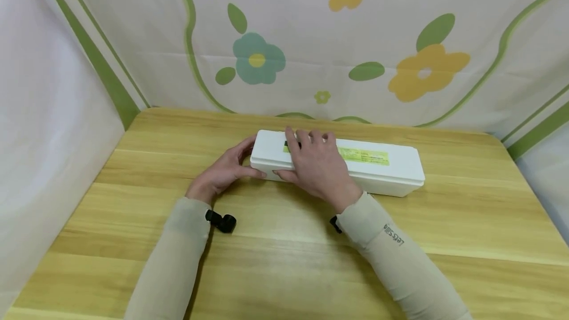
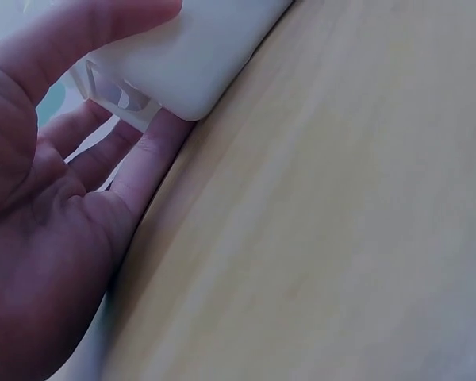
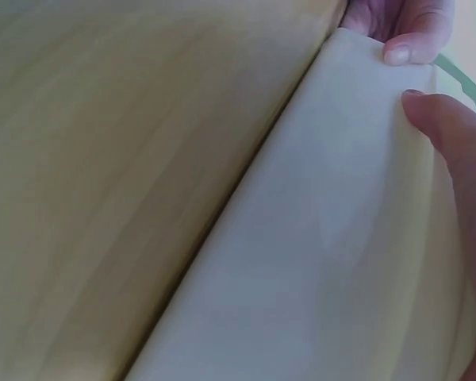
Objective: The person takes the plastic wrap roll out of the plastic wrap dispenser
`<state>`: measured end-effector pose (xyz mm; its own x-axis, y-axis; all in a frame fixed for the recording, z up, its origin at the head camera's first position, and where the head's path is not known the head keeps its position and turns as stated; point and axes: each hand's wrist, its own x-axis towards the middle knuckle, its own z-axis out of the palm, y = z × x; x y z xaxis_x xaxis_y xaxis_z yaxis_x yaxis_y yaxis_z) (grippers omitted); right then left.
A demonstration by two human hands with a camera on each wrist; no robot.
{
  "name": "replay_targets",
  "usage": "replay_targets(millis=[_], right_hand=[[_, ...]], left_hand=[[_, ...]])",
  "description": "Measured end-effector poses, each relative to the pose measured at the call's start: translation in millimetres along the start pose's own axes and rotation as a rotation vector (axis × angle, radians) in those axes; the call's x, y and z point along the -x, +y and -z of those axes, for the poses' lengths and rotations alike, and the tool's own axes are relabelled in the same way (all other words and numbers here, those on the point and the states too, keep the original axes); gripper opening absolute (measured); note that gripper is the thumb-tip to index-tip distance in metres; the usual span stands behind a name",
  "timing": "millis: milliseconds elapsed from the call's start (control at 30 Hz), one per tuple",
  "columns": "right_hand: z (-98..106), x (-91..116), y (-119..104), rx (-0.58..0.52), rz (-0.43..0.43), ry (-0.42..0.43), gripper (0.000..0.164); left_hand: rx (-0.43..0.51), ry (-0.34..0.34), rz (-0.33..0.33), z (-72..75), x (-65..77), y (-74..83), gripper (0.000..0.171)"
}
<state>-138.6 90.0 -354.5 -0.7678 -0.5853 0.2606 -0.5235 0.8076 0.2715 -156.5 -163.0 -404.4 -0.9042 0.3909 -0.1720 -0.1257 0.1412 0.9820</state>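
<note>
A long white box [image 1: 391,184] with a yellow-green label [image 1: 365,156] along its top lies on the wooden table. My left hand [image 1: 224,169] grips its left end, thumb against the front face. In the left wrist view the other fingers of the left hand [image 2: 63,175] reach round the end of the box [image 2: 182,63], where a slotted opening shows. My right hand [image 1: 320,164] spans the top left of centre, its fingertips at the far edge and its thumb on the front. That thumb also shows on the front face of the box [image 3: 301,238] in the right wrist view.
The wooden table [image 1: 275,260] extends on every side of the box. Behind it hangs a white curtain [image 1: 306,33] printed with flowers, and more cloth drops along the left and right sides. A black wrist camera [image 1: 222,221] sticks out from the left sleeve.
</note>
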Motion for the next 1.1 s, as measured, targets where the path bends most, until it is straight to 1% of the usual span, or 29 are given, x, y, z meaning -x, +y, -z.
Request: replay_targets(millis=[167,400,533,667,767,1100], right_hand=[[1.3,-0.1,0.6,-0.006,-0.01,-0.01,0.099],[1.4,1.2,1.8,-0.043,-0.027,-0.009,0.099],[1.2,0.6,2.3,-0.041,-0.018,0.018,0.098],[1.8,-0.6,4.1,-0.045,-0.022,0.078,0.098],[2.8,0.1,5.9,-0.063,-0.027,0.107,0.097],[4.6,4.7,8.4,-0.096,-0.01,0.127,0.095]], left_hand=[[-0.014,-0.012,-0.005,0.3,1.3,0.0,0.106],[-0.019,-0.022,-0.019,0.5,1.0,-0.1,0.104],[-0.018,-0.025,-0.024,1.3,0.8,0.3,0.103],[-0.022,-0.024,-0.033,2.7,0.4,-0.5,0.104],[-0.026,-0.027,-0.032,2.8,-0.2,-0.7,0.104],[-0.021,-0.027,-0.036,3.4,-1.1,-3.9,0.102]])
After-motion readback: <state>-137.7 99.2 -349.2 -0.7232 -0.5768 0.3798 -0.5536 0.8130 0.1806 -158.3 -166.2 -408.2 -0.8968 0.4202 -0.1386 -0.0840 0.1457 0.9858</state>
